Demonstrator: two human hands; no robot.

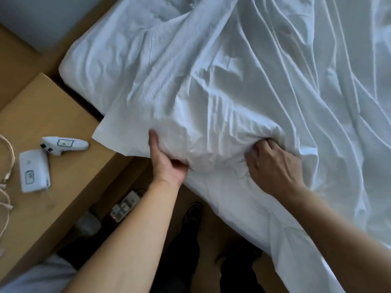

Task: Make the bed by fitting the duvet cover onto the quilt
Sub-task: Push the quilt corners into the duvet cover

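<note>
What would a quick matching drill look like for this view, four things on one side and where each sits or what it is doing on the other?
Column one:
1. left hand
2. right hand
3. power strip
4. white handheld device

Column two:
A. on the floor below the nightstand, red light showing
B. fingers bunched into the duvet cover from above
C. lying on the nightstand top
D. grips the cover's near corner, thumb on top

Pairs: 1-D, 2-B, 3-A, 4-C
</note>
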